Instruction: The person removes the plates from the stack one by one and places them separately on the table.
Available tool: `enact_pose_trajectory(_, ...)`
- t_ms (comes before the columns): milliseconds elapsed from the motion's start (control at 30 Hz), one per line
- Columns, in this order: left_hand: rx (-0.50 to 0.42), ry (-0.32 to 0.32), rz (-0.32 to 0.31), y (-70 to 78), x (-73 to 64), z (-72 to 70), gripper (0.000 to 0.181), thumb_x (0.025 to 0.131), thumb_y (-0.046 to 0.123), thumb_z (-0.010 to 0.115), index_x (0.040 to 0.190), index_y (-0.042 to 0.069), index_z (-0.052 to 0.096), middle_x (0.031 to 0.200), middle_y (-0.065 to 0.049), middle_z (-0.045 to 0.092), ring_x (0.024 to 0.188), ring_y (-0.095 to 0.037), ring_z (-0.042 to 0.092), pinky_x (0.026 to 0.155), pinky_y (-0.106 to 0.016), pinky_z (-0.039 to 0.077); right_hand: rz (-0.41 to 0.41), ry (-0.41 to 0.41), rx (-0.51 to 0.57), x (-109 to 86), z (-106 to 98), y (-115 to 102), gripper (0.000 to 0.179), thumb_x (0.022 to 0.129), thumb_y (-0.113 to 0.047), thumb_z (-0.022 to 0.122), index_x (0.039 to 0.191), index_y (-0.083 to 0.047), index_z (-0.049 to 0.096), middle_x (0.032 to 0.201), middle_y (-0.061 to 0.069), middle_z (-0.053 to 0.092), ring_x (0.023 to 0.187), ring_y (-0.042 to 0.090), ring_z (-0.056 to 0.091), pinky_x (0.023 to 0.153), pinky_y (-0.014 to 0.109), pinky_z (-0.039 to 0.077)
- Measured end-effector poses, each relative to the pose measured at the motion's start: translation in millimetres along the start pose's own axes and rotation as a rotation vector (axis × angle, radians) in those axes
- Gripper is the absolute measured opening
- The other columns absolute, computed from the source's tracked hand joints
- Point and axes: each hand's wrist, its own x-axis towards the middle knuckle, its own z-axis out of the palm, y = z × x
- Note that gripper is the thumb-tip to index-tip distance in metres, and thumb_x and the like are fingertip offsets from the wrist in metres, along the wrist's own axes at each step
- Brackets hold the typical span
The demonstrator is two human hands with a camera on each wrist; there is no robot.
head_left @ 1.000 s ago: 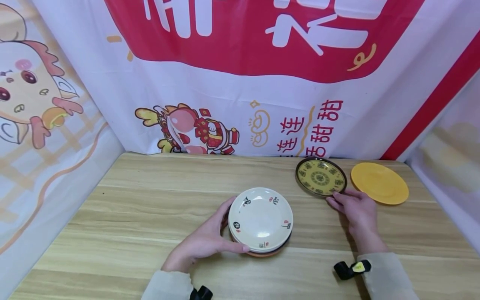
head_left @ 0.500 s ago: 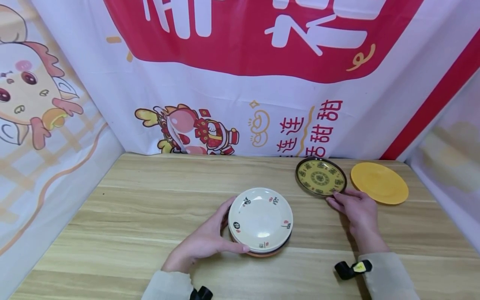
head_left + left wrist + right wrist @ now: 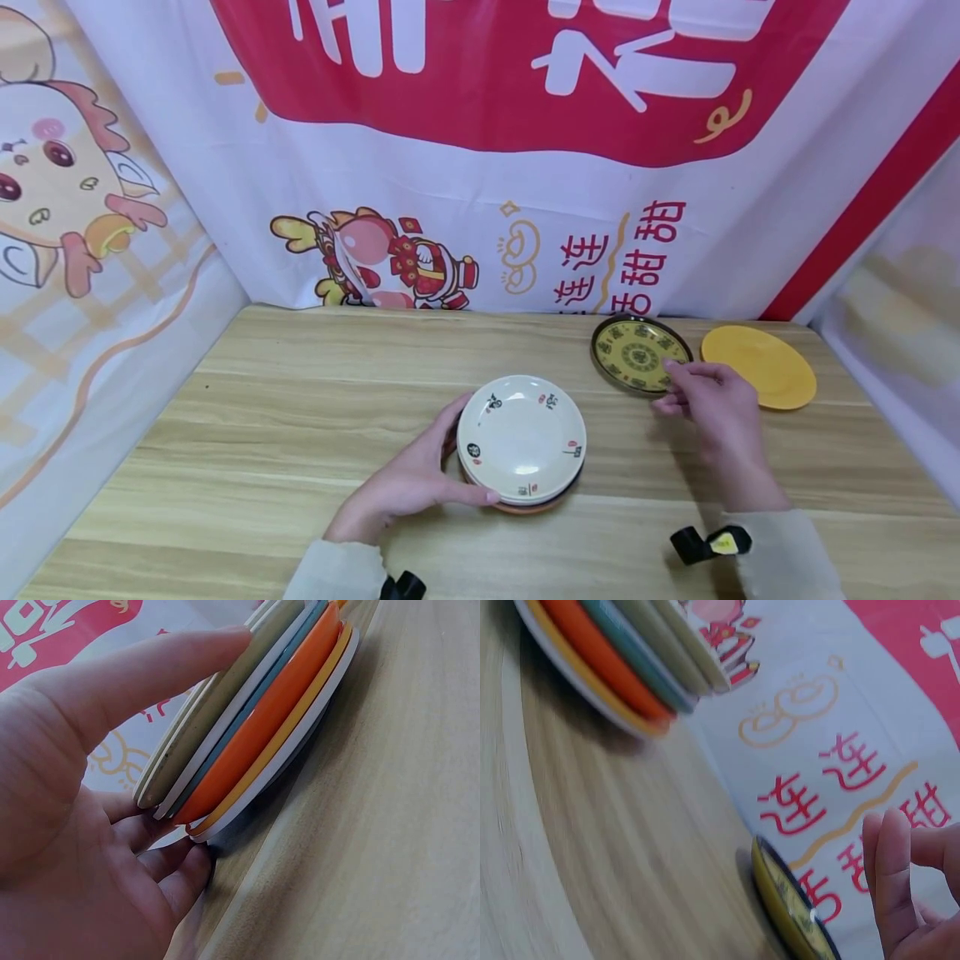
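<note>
A stack of plates [image 3: 521, 437] stands at the middle of the table, topped by a cream plate with small black and red marks. Orange, teal, yellow and white rims [image 3: 262, 720] show below it in the left wrist view. My left hand [image 3: 420, 471] grips the stack from the left, thumb at the near rim, fingers round its side. At the back right lies a yellow-green patterned plate [image 3: 637, 354] with a dark rim. My right hand [image 3: 716, 408] hovers over this plate's near right edge, fingers [image 3: 892, 877] fairly straight and holding nothing.
A plain yellow plate [image 3: 761, 367] lies right of the patterned one, behind my right hand. A printed cloth [image 3: 480, 225] hangs along the back edge of the wooden table [image 3: 300, 400], with more cloth at both sides.
My right hand has let go of the patterned plate's rim and lifted slightly; that plate stays in place. My left hand and the stack have not moved.
</note>
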Motion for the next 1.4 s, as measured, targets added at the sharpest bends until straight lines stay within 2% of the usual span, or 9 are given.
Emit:
enact_pose_trajectory(100, 0.000, 0.000, 0.000, -0.3, 0.1, -0.2, 0.126, 0.072, 0.016, 0.101, 0.171, 0.020, 0.024, 0.177, -0.007, 0.031, 0.165, -0.034, 0.025, 0.138, -0.055, 0.014, -0.061, -0.080, 0.007, -8.8, 6.9, -6.0, 0.045, 0.100, -0.043, 0.076, 0.129, -0.017, 0.055, 0.094, -0.004, 0.072, 0.073, 0.011, 0.075, 0.074, 0.028, 0.068)
enact_pose_trajectory(267, -0.004, -0.002, 0.005, -1.0, 0.4, -0.1, 0.125, 0.072, 0.016, 0.101, 0.171, 0.021, 0.025, 0.176, -0.006, 0.032, 0.165, -0.033, 0.026, 0.138, -0.056, 0.014, -0.160, -0.200, -0.022, -16.6, 20.2, -5.8, 0.042, 0.103, -0.038, 0.074, 0.130, -0.010, 0.056, 0.086, -0.007, 0.072, 0.070, 0.010, 0.071, 0.066, 0.025, 0.065)
enact_pose_trajectory(500, -0.001, -0.004, 0.009, -1.1, 0.2, -0.1, 0.125, 0.072, 0.016, 0.100, 0.171, 0.021, 0.025, 0.176, -0.006, 0.032, 0.165, -0.034, 0.026, 0.138, -0.056, 0.014, -0.196, -0.345, -0.183, -27.0, 42.7, 3.3, 0.044, 0.103, -0.037, 0.073, 0.130, -0.005, 0.060, 0.089, 0.002, 0.070, 0.070, 0.014, 0.067, 0.063, 0.027, 0.062)
enact_pose_trajectory(700, -0.002, -0.001, 0.003, -0.6, -0.1, -0.1, 0.124, 0.073, 0.018, 0.100, 0.171, 0.021, 0.025, 0.176, -0.006, 0.032, 0.165, -0.034, 0.026, 0.137, -0.058, 0.014, -0.250, -0.475, -0.320, -37.1, 58.0, 10.7, 0.046, 0.098, -0.041, 0.079, 0.117, -0.003, 0.065, 0.083, 0.007, 0.068, 0.066, 0.020, 0.066, 0.057, 0.030, 0.060)
enact_pose_trajectory(867, 0.000, 0.000, -0.001, -0.8, 0.0, -0.8, 0.123, 0.074, 0.020, 0.100, 0.171, 0.023, 0.025, 0.176, -0.005, 0.033, 0.165, -0.034, 0.027, 0.137, -0.059, 0.014, -0.267, -0.489, -0.330, -42.4, 64.3, 12.9, 0.042, 0.092, -0.031, 0.087, 0.109, -0.002, 0.062, 0.079, 0.007, 0.067, 0.060, 0.020, 0.064, 0.051, 0.030, 0.057)
enact_pose_trajectory(1033, -0.001, -0.002, 0.007, -1.7, 0.8, -0.7, 0.124, 0.073, 0.018, 0.100, 0.171, 0.021, 0.024, 0.176, -0.005, 0.033, 0.165, -0.032, 0.027, 0.138, -0.056, 0.014, -0.239, -0.471, -0.312, -43.6, 66.1, 13.4, 0.039, 0.091, -0.019, 0.086, 0.114, -0.002, 0.059, 0.082, 0.007, 0.065, 0.062, 0.020, 0.064, 0.051, 0.028, 0.055)
enact_pose_trajectory(1400, -0.003, 0.002, 0.008, -0.6, 0.0, -0.1, 0.124, 0.073, 0.017, 0.101, 0.171, 0.021, 0.025, 0.176, -0.005, 0.033, 0.165, -0.033, 0.026, 0.138, -0.056, 0.014, -0.209, -0.486, -0.313, -43.8, 67.0, 15.2, 0.044, 0.091, -0.017, 0.084, 0.124, 0.000, 0.059, 0.089, 0.008, 0.067, 0.067, 0.021, 0.066, 0.054, 0.029, 0.057)
